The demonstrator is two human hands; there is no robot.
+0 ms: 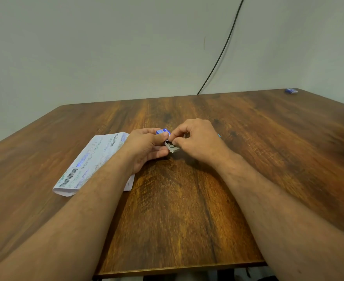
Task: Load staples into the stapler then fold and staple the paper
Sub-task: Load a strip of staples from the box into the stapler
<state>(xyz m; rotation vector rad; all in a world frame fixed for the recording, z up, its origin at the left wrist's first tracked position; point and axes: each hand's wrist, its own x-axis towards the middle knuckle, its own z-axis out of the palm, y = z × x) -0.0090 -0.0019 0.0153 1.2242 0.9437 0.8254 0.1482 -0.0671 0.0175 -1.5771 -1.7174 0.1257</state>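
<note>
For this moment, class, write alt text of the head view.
Two bare hands work a small staple box over a wooden table: left hand holds it, right hand pinches inside its tray. Printed paper lies left.

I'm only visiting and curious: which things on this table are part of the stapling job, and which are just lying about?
In use:
small blue staple box held by the left hand
its grey inner tray, pinched by the right hand
printed white paper sheet

Lying about:
second small blue box at the far corner
black cable on the wall
</note>
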